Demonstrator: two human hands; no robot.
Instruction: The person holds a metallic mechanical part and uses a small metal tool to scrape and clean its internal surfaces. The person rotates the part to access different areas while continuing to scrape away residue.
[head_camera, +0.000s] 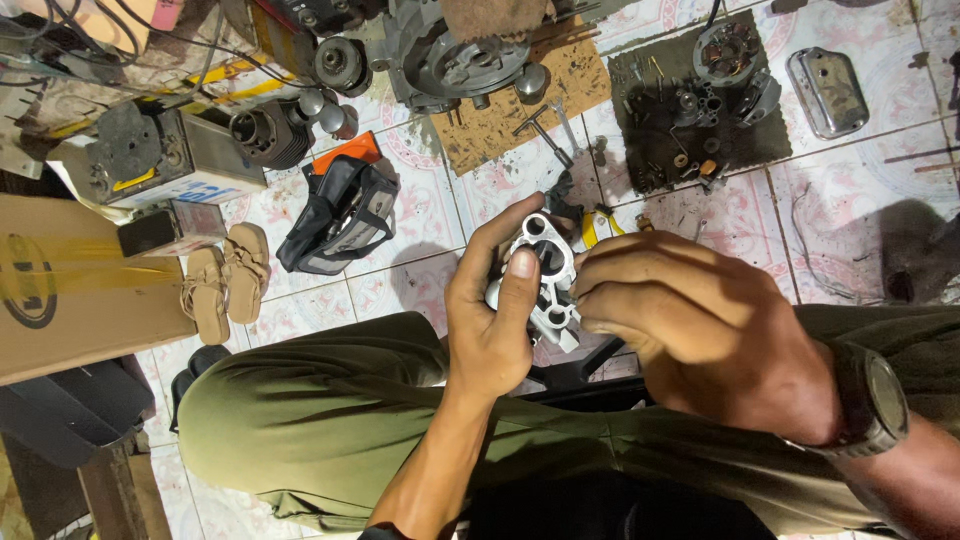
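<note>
both hands hold a small silver cast metal part (545, 280) above the lap. the left hand (492, 320) has its fingers wrapped around it, thumb on its face; the right hand (700, 330) pinches its right edge with curled fingers, over the tiled floor (860, 190).

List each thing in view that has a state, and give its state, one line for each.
left hand: closed around the metal part, thumb across its front.
right hand: fingers curled onto the metal part's right edge.
metal part: held up above the lap, off the floor.
black bag: lying open on the tiles.
sandals: side by side, nobody wearing them.
engine casing: open, inside exposed.
</note>
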